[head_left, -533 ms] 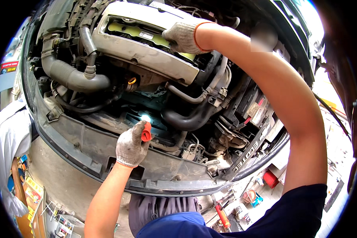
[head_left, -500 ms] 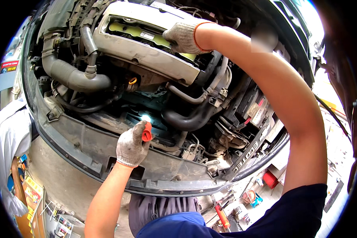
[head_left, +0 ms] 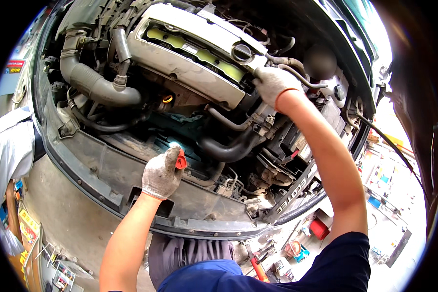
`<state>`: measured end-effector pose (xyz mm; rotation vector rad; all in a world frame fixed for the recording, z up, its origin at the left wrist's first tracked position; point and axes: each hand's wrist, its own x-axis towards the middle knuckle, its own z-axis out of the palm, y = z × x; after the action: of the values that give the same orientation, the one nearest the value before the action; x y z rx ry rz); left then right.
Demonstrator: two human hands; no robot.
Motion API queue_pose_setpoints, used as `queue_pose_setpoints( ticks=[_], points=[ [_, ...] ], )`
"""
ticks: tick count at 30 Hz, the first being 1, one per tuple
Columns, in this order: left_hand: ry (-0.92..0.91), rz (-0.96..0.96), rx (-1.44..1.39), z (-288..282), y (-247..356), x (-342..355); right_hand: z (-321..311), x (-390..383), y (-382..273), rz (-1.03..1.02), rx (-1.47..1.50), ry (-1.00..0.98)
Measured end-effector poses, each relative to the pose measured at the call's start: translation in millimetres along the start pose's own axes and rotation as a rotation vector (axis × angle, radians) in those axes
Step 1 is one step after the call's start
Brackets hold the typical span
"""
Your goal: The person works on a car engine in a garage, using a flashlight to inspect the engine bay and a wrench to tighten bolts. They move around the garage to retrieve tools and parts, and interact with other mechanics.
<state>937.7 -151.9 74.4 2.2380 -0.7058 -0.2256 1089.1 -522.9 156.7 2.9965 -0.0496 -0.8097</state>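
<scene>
My left hand [head_left: 158, 176], in a soiled knitted glove, grips an orange-red flashlight [head_left: 181, 160] above the front panel of an open car engine bay. Its lit end throws a bright spot down beside a black curved hose [head_left: 231, 150]. My right hand [head_left: 276, 85], gloved too, is at the right end of the pale engine cover [head_left: 180, 82], close to the hoses there. Its fingers are curled, and whatever they may hold is hidden. A yellow-green strip [head_left: 224, 69] shows in the cover's long opening, with a round black cap [head_left: 242, 52] near its right end.
A thick ribbed intake hose [head_left: 85, 80] bends down at the left. Near the middle is a yellow ring handle [head_left: 167, 99]. The front panel [head_left: 107, 173] curves between me and the engine. Another person's pale clothing [head_left: 9, 146] is at far left. A thin prop rod [head_left: 389, 141] slants at right.
My right hand has moved right, off the opening in the engine cover to its right end. My left hand still holds the flashlight in nearly the same place. The view has shifted slightly.
</scene>
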Motion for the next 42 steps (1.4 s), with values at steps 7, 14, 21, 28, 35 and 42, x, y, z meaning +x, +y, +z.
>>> queue_pose_setpoints(
  ticks=[7,14,21,28,35,42],
  points=[
    [0.008,0.001,0.034,3,-3,-3,33,1,-16,-0.075,-0.183,0.146],
    [0.015,0.019,0.047,5,-4,-5,33,13,-11,-0.190,-0.290,0.117],
    [0.019,0.014,0.043,1,-4,-5,24,22,-20,-0.359,-0.712,0.112],
    [0.028,0.003,0.034,4,-10,-9,12,26,-28,-0.309,-0.684,0.016],
    [0.022,-0.001,0.034,1,-7,-6,15,10,-20,-0.183,-0.482,-0.216],
    [0.021,-0.009,0.028,6,-9,-9,15,-4,-14,-0.095,-0.192,-0.253]
  ],
)
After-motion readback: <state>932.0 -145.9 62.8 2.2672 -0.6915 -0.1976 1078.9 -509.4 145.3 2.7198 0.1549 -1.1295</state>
